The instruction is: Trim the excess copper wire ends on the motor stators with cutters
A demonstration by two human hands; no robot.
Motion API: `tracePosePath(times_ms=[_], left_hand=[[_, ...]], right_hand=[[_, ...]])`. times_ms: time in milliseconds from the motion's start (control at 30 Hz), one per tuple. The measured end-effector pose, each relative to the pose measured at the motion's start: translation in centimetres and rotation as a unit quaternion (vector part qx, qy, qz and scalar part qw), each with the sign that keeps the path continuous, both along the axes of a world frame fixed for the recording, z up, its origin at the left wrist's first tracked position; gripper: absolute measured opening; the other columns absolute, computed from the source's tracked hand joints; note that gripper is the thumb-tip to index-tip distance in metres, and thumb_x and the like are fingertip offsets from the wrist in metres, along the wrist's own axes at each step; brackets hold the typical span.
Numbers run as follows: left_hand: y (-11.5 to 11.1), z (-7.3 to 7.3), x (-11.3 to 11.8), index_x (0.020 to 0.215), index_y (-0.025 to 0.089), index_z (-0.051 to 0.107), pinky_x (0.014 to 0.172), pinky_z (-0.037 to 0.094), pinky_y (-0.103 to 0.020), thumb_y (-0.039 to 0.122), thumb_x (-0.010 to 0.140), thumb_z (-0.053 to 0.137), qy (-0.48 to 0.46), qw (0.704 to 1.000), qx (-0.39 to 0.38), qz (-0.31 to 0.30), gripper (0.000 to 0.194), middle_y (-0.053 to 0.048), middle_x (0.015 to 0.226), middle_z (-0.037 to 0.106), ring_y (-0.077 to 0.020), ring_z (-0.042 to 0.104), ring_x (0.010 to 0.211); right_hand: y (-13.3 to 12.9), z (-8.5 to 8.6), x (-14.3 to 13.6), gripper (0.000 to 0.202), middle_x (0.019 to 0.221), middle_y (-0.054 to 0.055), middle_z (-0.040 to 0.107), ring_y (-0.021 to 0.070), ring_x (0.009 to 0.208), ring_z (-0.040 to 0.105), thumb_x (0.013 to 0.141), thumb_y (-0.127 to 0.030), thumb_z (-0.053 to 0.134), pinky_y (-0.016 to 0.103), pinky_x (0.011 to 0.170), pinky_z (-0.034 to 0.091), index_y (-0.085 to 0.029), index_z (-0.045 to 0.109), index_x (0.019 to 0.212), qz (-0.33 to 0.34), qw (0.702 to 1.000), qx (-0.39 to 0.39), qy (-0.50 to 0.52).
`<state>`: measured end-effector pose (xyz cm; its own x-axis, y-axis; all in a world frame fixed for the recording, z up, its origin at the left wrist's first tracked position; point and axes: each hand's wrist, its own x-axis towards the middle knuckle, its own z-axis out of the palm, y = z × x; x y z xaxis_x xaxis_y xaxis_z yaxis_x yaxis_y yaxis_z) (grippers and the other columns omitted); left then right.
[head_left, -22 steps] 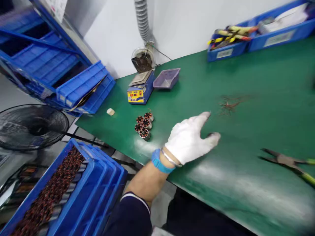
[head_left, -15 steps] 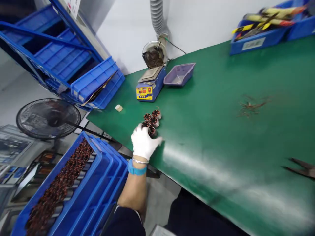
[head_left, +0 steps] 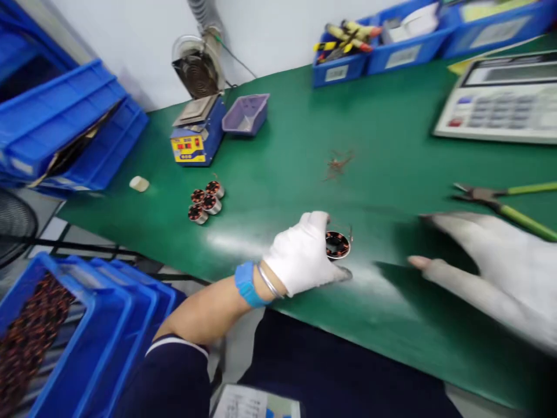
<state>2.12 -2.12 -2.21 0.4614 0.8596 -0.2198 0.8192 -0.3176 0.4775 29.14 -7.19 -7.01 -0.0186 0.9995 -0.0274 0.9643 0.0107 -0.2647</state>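
a: what's the biggest thing in view?

b: the green bench mat (head_left: 391, 145), running from the near edge back to the white wall. off its left end sit stacked blue bins (head_left: 56, 128), and lower left a blue crate (head_left: 108, 325) filled with copper-wound parts.

a: and on the mat itself?

b: a grey calculator (head_left: 500, 96) far right, blue trays (head_left: 391, 46) of tools along the back wall, a small blue and yellow heating station (head_left: 195, 139) with a fan unit behind it, and a pale purple tray (head_left: 246, 113) just beside that.

a: the hands?

b: both gloved in white. the left hand (head_left: 300, 258) is curled around a wound stator (head_left: 337, 244), fingers over the top and thumb below, gripping it right at the mat near the front edge. the right hand (head_left: 491, 267) is blurred, spread flat with fingers apart, holding nothing, low over the mat to the right of the stator and apart from it.

a: smaller bits?

b: green-handled pliers (head_left: 500, 200) lie beyond the right hand. three more stators (head_left: 204, 203) stand clustered to the left, well apart from the held one. a tangle of copper wire scraps (head_left: 337, 165) sits mid-mat, and a small cream block (head_left: 139, 184) near the left end.
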Motion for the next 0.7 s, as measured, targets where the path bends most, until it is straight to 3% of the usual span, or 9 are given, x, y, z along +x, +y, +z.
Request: tracePosePath(times_ms=[67,100,167,267,400,467,567,633,700], left_hand=[[1.5,0.6,0.5,0.156,0.012,0.026,0.098,0.056,-0.048,0.051,0.053,0.090,-0.026,0.997,-0.028,-0.071,0.127,-0.023,0.145,0.053,-0.0392,0.065,0.120],[2.3,0.6,0.6,0.160,0.011,0.016,0.102,0.054,-0.049,0.049,0.050,0.090,-0.039,0.993,-0.033,-0.108,0.137,-0.025,0.149,0.049,-0.0407,0.062,0.126],[3.6,0.1,0.8,0.162,0.009,0.006,0.104,0.053,-0.047,0.043,0.054,0.087,-0.084,0.982,-0.050,-0.162,0.139,-0.025,0.153,0.047,-0.0385,0.061,0.128],[4.1,-1.6,1.1,0.162,0.012,0.009,0.100,0.056,-0.040,0.035,0.069,0.073,-0.157,0.968,-0.071,-0.182,0.115,-0.016,0.141,0.063,-0.0291,0.069,0.116],[3.1,-3.5,2.0,0.158,0.014,0.026,0.090,0.059,-0.042,0.041,0.075,0.067,-0.155,0.977,-0.025,-0.144,0.097,-0.009,0.115,0.075,-0.0299,0.072,0.105],[2.6,-3.7,2.5,0.151,0.015,0.039,0.090,0.059,-0.043,0.045,0.074,0.069,-0.144,0.982,0.014,-0.123,0.088,-0.010,0.116,0.073,-0.0307,0.072,0.104],[2.3,-3.7,3.1,0.118,0.019,0.062,0.087,0.059,-0.041,0.047,0.076,0.066,-0.118,0.985,0.057,-0.115,0.051,-0.009,0.109,0.070,-0.0284,0.071,0.097],[2.1,-3.4,3.4,0.099,0.020,0.064,0.081,0.059,-0.040,0.048,0.077,0.065,-0.097,0.987,0.060,-0.110,0.036,-0.008,0.099,0.068,-0.0264,0.070,0.089],[2.0,-3.1,3.6,0.096,0.020,0.063,0.079,0.059,-0.040,0.051,0.075,0.067,-0.080,0.991,0.050,-0.098,0.037,-0.007,0.095,0.066,-0.0257,0.069,0.085]], right_hand=[[0.5,2.5,-1.8,0.071,0.127,0.011,0.068,0.0377,0.111,0.065,0.076,-0.084,0.042,0.058,0.088,0.051,-0.035,0.060,0.124,-0.095,0.986,-0.119,0.073],[1.0,3.5,-3.0,0.067,0.118,0.009,0.071,0.0385,0.103,0.067,0.075,-0.084,0.042,0.062,0.084,0.049,-0.036,0.062,0.118,-0.109,0.973,-0.186,0.085],[1.9,4.5,-5.2,0.060,0.103,0.005,0.073,0.0346,0.092,0.068,0.076,-0.081,0.040,0.059,0.080,0.046,-0.033,0.064,0.102,-0.091,0.959,-0.252,0.095],[2.9,4.3,-6.8,0.051,0.089,0.004,0.069,0.0291,0.083,0.065,0.084,-0.071,0.034,0.050,0.076,0.043,-0.026,0.057,0.088,-0.085,0.953,-0.279,0.082],[3.0,3.7,-5.7,0.041,0.081,0.001,0.065,0.0230,0.076,0.060,0.089,-0.059,0.030,0.042,0.076,0.042,-0.025,0.055,0.085,-0.057,0.943,-0.316,0.090],[2.9,4.1,-5.3,0.037,0.086,0.000,0.067,0.0243,0.082,0.061,0.091,-0.054,0.032,0.042,0.076,0.042,-0.026,0.056,0.087,-0.063,0.938,-0.338,0.044],[3.0,5.2,-5.5,0.034,0.104,0.001,0.069,0.0291,0.097,0.062,0.095,-0.049,0.031,0.045,0.073,0.042,-0.030,0.059,0.094,-0.109,0.934,-0.335,-0.051],[3.0,5.5,-5.8,0.034,0.108,0.001,0.068,0.0301,0.099,0.062,0.097,-0.050,0.031,0.045,0.071,0.044,-0.031,0.059,0.097,-0.137,0.933,-0.321,-0.083],[2.8,5.3,-5.7,0.034,0.105,0.002,0.068,0.0305,0.094,0.064,0.096,-0.052,0.033,0.046,0.070,0.045,-0.031,0.061,0.096,-0.149,0.937,-0.300,-0.096]])
